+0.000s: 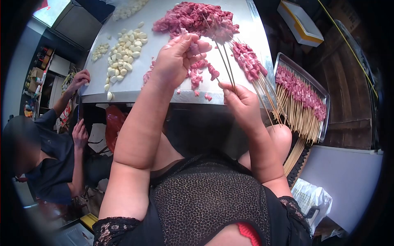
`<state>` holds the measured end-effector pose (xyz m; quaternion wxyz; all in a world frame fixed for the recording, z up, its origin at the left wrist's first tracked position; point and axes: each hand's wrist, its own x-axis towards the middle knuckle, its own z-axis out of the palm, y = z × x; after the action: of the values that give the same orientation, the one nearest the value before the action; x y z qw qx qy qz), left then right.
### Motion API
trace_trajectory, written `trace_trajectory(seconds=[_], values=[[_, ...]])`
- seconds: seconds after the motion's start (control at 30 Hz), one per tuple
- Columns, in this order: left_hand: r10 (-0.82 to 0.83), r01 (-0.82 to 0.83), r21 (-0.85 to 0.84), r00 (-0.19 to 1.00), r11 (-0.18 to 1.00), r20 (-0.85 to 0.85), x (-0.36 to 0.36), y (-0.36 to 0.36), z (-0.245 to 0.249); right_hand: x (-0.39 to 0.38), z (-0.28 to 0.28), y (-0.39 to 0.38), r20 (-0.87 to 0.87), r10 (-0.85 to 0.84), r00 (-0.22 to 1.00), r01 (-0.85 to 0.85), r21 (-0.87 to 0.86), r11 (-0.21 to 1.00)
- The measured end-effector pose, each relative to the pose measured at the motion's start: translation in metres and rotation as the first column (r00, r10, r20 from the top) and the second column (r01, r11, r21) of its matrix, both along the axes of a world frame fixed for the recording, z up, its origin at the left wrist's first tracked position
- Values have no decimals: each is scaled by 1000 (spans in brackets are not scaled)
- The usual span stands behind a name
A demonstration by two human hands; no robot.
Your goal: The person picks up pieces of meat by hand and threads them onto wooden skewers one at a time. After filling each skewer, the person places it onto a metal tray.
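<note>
My left hand (174, 57) is raised over the table, its fingers curled around small pieces of raw meat (184, 31). Thin wooden skewers (226, 61) are pinched in my right hand (243, 103) at the table's front edge, pointing up and away from me. One of them carries a bit of meat low down, near my thumb. Behind both hands lies a large heap of cut pink meat (193, 18). Loose scraps (196, 78) are scattered below my left hand. To the right of the skewers rests a bundle of loaded meat skewers (248, 61).
Peeled garlic cloves (125, 51) lie on the left of the white table (139, 88). A metal tray (326, 102) full of meat skewers stands at right, beside a white foam box (301, 24). Another person (53, 151) sits at left, one hand at the table's corner.
</note>
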<state>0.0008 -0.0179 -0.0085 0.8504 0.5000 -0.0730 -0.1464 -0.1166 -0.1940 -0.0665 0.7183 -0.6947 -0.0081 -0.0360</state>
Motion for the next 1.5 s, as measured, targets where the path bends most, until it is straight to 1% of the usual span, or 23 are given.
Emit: trace_trajectory(seconds=[0.27, 0.33, 0.4, 0.43, 0.53, 0.6, 0.7, 0.77, 0.8, 0.83, 0.87, 0.93, 1.0, 1.07, 1.13, 1.17, 1.2, 1.27, 1.3, 1.33, 1.4, 1.47, 1.5], values=[[-59, 63, 106, 998, 992, -36, -14, -20, -8, -1, -1, 0, 38, -64, 997, 64, -12, 998], [-55, 57, 29, 997, 998, -49, -28, -33, -12, 0, -4, 0, 44, -68, 997, 68, -2, 998], [43, -61, -175, 994, 983, -104, -37, -44, -25, -2, -7, 2, 100, -91, 991, 100, -97, 990], [142, -170, -166, 975, 971, -171, -44, -54, -16, -3, -7, 4, 99, -89, 991, 98, -96, 991], [62, -97, -273, 989, 957, -134, -41, -58, -20, 0, -4, 7, 174, -91, 981, 122, -177, 977], [84, -122, -258, 984, 958, -154, -42, -67, -17, 1, -2, 7, 128, -122, 984, 133, -76, 988], [27, -39, -281, 999, 959, -44, -36, -69, -22, 3, 4, 3, 134, -140, 981, 153, -94, 984], [-20, 23, -71, 999, 997, 46, -33, -72, -16, 8, 3, -2, 137, -178, 974, 187, -54, 981], [-130, 122, 62, 979, 991, 156, -20, -65, -20, 10, 2, -5, 138, -213, 967, 217, -9, 976], [-95, 60, 202, 981, 978, 170, -12, -58, -11, 12, 0, -9, 133, -234, 963, 238, -11, 971], [-61, -7, 337, 980, 941, 191, -3, -49, -1, 13, -3, -11, 138, -234, 962, 238, -11, 971], [5, -233, 420, 879, 877, 477, 32, -17, -9, 14, -9, -14, 149, -263, 953, 271, -36, 962], [-6, -383, 685, 871, 620, 492, 45, 6, -5, 14, -12, -13, 178, -283, 942, 300, -78, 951], [-28, -356, 698, 880, 622, 474, 59, 14, -25, 14, -17, -13, 257, -222, 941, 265, -147, 953], [-236, -302, 804, 851, 513, 470, 65, 12, -41, 15, -16, -14, 234, -227, 945, 260, -120, 958], [-319, -372, 826, 792, 424, 520, 68, 11, -50, 15, -15, -15, 221, -217, 951, 246, -112, 963], [-325, -367, 827, 792, 425, 518, 67, 10, -47, 15, -14, -16, 208, -206, 956, 231, -105, 967], [-614, -548, 837, 656, 12, 438, 65, 12, -37, 13, -12, -18, 184, -202, 962, 225, -110, 968], [-546, -442, 896, 743, 32, 386, 66, 15, -33, 12, -12, -18, 197, -195, 961, 219, -107, 970], [-549, -441, 897, 742, 31, 384, 65, 15, -31, 12, -12, -19, 209, -187, 960, 212, -103, 972], [-501, -428, 872, 823, -237, 268, 61, 16, -23, 10, -8, -20, 193, -183, 964, 203, -86, 975], [-510, -405, 876, 829, -263, 230, 54, 18, -18, 8, -6, -20, 181, -166, 969, 187, -105, 977], [-409, -417, 901, 848, -123, 337, 48, 20, -18, 9, -7, -20, 180, -165, 970, 185, -100, 978]])
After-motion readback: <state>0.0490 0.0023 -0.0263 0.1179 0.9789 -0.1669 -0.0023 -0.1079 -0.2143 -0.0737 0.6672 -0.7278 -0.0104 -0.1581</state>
